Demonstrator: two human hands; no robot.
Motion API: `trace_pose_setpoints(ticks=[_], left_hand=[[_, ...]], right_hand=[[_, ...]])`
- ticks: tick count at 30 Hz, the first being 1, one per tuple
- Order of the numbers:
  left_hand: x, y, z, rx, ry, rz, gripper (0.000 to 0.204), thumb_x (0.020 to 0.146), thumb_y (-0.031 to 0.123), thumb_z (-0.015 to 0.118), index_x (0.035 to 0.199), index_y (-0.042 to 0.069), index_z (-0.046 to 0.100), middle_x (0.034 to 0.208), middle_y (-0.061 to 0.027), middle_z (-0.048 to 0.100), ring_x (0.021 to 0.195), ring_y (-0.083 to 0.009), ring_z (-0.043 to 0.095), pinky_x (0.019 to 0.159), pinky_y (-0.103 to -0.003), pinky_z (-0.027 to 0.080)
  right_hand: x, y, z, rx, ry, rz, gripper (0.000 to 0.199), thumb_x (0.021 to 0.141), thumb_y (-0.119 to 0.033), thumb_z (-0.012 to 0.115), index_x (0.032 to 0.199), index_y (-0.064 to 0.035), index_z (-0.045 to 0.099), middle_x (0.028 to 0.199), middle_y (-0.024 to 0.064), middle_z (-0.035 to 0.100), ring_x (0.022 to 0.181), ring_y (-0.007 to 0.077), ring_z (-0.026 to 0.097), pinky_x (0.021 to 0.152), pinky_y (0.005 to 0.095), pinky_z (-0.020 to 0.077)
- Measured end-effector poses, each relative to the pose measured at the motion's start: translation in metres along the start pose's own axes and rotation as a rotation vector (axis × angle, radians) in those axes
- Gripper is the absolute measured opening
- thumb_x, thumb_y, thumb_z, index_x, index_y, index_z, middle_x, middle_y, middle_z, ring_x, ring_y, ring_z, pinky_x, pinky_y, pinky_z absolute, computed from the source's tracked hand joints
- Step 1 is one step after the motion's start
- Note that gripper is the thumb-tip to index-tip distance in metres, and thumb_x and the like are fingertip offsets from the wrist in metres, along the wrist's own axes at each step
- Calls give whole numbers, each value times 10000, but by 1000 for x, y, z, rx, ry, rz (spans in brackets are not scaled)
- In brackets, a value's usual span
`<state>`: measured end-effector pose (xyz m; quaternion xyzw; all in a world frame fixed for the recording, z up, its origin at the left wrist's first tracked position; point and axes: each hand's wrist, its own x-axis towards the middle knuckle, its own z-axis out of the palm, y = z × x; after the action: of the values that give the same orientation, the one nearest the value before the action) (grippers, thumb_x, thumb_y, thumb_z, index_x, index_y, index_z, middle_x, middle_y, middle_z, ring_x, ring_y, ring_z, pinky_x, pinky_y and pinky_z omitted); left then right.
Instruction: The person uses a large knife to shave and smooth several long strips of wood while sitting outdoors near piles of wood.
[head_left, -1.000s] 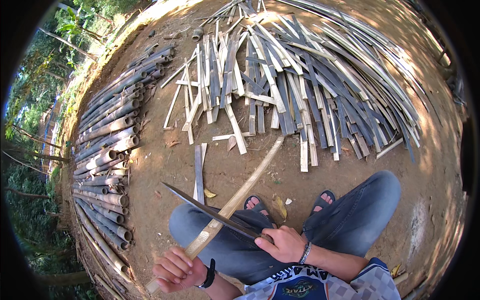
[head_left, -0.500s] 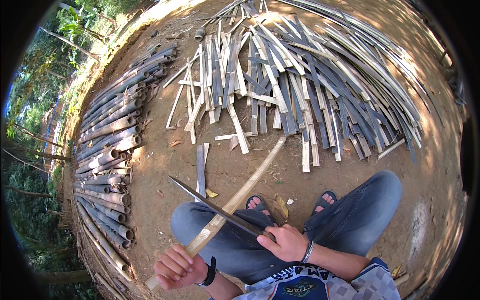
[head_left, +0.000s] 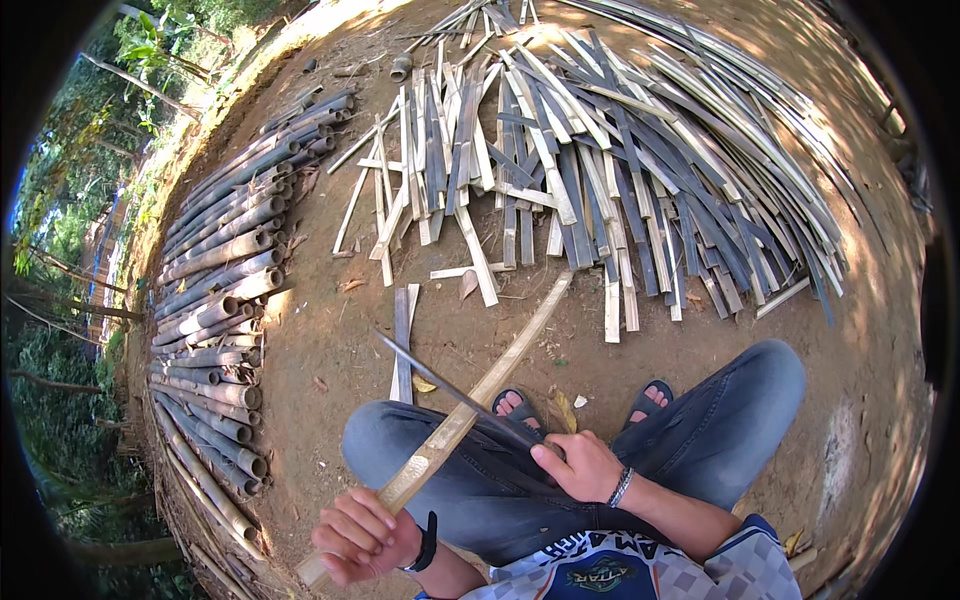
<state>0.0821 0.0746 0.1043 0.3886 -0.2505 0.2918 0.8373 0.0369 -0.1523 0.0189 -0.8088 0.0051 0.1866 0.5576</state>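
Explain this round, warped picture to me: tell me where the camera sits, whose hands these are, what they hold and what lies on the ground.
The camera is worn on a person's head and looks down through a wide fisheye lens, so straight edges bend near the rim. No machine is involved: both hands belong to the wearer, who squats in blue jeans and sandals on bare dirt. The left hand grips the near end of a long pale bamboo strip that slants away up and to the right. The right hand holds the handle of a long dark blade, which lies across the strip. Ahead lies a spread of split bamboo slats. To the left, whole bamboo poles are stacked in a row beside green trees.
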Motion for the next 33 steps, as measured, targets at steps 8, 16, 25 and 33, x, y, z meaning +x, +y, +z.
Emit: trace_pose_setpoints(ticks=[8, 16, 25, 33], left_hand=[[-1, 0, 4, -7, -18, -5, 423, 924, 252, 531, 536, 156, 390, 388, 42, 410, 302, -45, 374, 371, -219, 447], [-1, 0, 3, 4, -25, 1, 428, 931, 256, 519, 537, 159, 384, 389, 45, 414, 303, -43, 376, 374, -211, 441], [-1, 1, -1, 14, -8, -7, 431, 935, 264, 511, 535, 159, 388, 390, 43, 411, 306, -47, 375, 389, -223, 454], [2, 0, 1, 18, -85, -33, 422, 966, 281, 464, 566, 172, 384, 407, 57, 383, 323, -39, 349, 422, -207, 400]], right_hand=[[7, 10, -2, 54, 25, 30, 535, 930, -488, 489, 781, 0, 649, 599, 242, 586, 637, 427, 622, 607, 471, 498], [9, 27, -1, 5, 15, 11, 563, 939, -496, 472, 753, 12, 629, 616, 248, 589, 647, 429, 622, 609, 489, 479], [15, 34, -4, 50, 41, 52, 541, 940, -478, 485, 728, 5, 606, 597, 234, 578, 635, 424, 614, 599, 482, 470], [16, 36, -4, 121, 13, 5, 538, 943, -475, 480, 750, 8, 615, 618, 241, 585, 645, 428, 612, 597, 471, 470]])
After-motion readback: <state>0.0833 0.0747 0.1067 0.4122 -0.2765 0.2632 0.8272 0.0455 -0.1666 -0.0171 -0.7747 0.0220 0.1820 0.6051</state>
